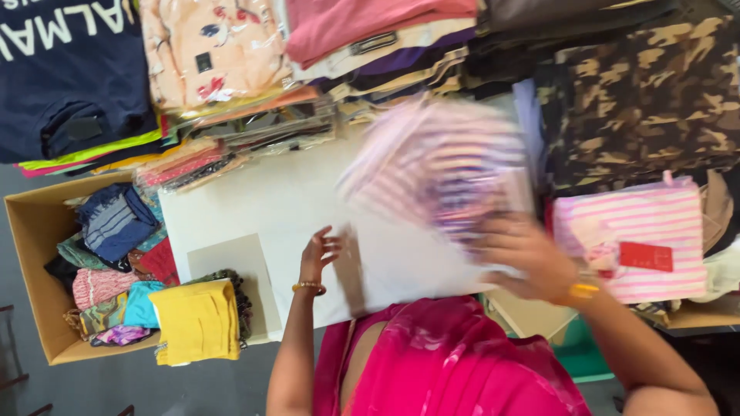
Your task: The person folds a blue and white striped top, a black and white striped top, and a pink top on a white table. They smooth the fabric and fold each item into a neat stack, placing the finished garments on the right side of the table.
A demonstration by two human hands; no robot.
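My right hand (530, 258) grips the lower edge of a pink, white and purple striped garment in a clear packet (443, 166). The packet is blurred and lifted over the white table (262, 200). Resting on the table with its fingers loosely apart and nothing in them, my left hand (320, 250) sits beside a flat white sheet (408, 266). A bangle circles each wrist. My pink clothing (439, 362) fills the bottom of the view.
A folded pink-striped garment with a red tag (640, 239) lies at the right. Stacks of folded clothes (370, 46) line the far side, with camouflage fabric (647, 100) beside them. A cardboard box (35, 262) of clothes stands left, a yellow garment (196, 320) at its corner.
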